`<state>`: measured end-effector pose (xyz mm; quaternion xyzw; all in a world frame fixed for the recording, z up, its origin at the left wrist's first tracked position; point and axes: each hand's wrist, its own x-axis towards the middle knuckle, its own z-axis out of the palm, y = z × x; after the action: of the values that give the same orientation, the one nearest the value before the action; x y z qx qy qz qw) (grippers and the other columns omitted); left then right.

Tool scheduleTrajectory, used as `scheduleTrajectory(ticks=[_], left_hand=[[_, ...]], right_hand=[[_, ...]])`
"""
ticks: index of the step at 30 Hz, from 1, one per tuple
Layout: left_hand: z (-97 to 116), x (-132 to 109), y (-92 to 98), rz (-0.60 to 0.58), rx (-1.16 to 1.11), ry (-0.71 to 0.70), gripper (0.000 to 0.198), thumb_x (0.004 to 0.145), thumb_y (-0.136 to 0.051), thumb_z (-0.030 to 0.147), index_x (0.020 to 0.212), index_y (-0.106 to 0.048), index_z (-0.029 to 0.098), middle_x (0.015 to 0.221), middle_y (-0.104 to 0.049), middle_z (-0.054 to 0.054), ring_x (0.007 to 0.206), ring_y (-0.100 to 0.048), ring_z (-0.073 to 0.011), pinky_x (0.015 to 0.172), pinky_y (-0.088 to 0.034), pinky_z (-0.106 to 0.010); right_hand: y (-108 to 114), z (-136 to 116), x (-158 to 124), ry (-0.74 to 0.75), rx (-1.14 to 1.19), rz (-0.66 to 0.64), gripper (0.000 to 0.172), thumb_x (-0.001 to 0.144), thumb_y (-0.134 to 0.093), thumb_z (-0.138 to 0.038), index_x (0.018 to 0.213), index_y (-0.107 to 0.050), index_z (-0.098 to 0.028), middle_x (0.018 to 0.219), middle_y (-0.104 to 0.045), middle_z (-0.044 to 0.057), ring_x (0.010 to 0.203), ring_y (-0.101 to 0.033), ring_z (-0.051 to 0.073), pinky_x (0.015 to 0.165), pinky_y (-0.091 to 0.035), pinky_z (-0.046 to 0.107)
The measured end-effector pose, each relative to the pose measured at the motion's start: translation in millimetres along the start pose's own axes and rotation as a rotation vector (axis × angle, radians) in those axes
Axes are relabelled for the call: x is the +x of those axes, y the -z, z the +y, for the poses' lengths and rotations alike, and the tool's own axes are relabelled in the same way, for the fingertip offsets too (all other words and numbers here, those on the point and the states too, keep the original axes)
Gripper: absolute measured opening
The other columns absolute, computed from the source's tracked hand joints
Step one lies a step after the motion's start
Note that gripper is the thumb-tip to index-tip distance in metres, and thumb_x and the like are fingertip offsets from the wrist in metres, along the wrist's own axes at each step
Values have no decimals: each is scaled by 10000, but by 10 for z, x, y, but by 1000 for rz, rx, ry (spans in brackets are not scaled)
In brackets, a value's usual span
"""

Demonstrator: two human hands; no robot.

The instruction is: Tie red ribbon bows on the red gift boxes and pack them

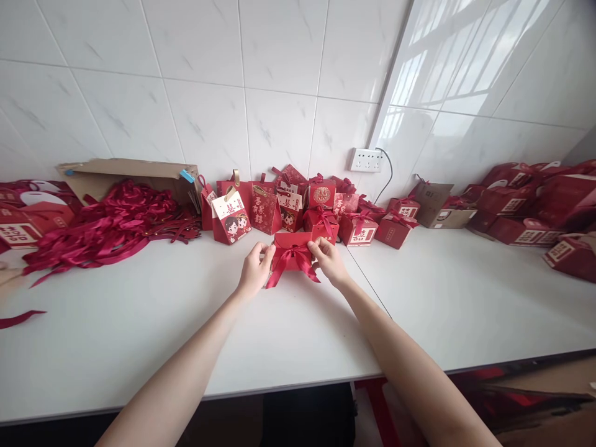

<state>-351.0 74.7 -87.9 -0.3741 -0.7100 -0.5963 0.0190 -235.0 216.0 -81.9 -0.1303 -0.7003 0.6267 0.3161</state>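
A red box [293, 240] with a dark red ribbon bow [294, 256] on its front is at the middle of the white table [298, 335]. My left hand [257, 268] pinches the box's left side, thumb and fingers closed on it. On the opposite side my right hand [327, 259] grips the upper right edge between thumb and fingers. The ribbon's two tails hang down between my hands. Just behind stands another red box [328, 231] with a bow, partly hidden by the held one.
Decorated red boxes [265, 208] line the tiled wall. A heap of red ribbons [125, 214] spills from a cardboard box [130, 166] on the left. More red boxes [516, 198] are piled right. Another person's hand [8, 279] shows at the left edge.
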Motion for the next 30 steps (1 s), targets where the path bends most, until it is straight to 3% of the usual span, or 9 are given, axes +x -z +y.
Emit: scheduleTrajectory(ticks=[10,16,18,20,23,24,26,30], left_hand=[[-27,35,-5,35,-20,0,298,789,-461,453,616,-398,220,557,-450,38,561,-472,-133,592,-402,-239],[-28,20,31,11,-8,1,313,797,-466,452,611,-367,221,522,-402,58,502,-432,-117,539,-370,-231],[-36,7,52,-28,4,-21,314,808,-467,445,618,-352,222,508,-389,64,492,-432,-114,524,-365,-224],[-54,3,70,-49,27,-53,312,817,-467,440,625,-355,221,521,-409,60,514,-456,-116,534,-376,-220],[-90,23,81,-57,72,-96,300,824,-467,442,640,-389,218,582,-470,41,579,-503,-126,575,-409,-227],[-101,35,81,-45,91,-124,291,823,-469,439,646,-403,218,610,-489,31,607,-516,-133,599,-423,-237],[-109,56,80,44,139,-222,272,813,-485,425,649,-427,216,687,-525,-2,695,-539,-156,677,-446,-273],[-53,28,76,240,217,-439,236,820,-503,382,660,-450,216,746,-544,-32,778,-544,-175,758,-447,-317]], right_hand=[[-40,14,-1,27,-44,7,467,716,-519,-645,648,-342,-218,563,-432,-69,485,-447,83,409,-406,194],[-14,36,-6,68,-117,40,444,747,-516,-627,676,-353,-220,598,-442,-52,511,-472,100,426,-432,217],[18,24,-20,174,-223,87,424,749,-533,-619,775,-412,-213,741,-512,4,642,-550,145,481,-484,255],[44,6,-35,362,-403,63,558,687,-608,-628,995,-441,-194,1036,-519,114,958,-567,246,655,-548,360],[54,-11,-55,562,-673,-141,980,560,-746,-579,1312,-268,-170,1367,-268,224,1314,-275,370,938,-443,534],[52,-10,-60,579,-730,-194,1026,578,-758,-532,1362,-200,-175,1397,-214,229,1339,-227,378,964,-417,555],[46,1,-64,579,-788,-223,991,660,-732,-406,1407,-116,-197,1387,-219,220,1321,-273,364,941,-444,544],[32,46,-52,623,-813,-123,947,685,-702,-307,1416,-110,-200,1291,-325,202,1212,-408,335,879,-495,498]])
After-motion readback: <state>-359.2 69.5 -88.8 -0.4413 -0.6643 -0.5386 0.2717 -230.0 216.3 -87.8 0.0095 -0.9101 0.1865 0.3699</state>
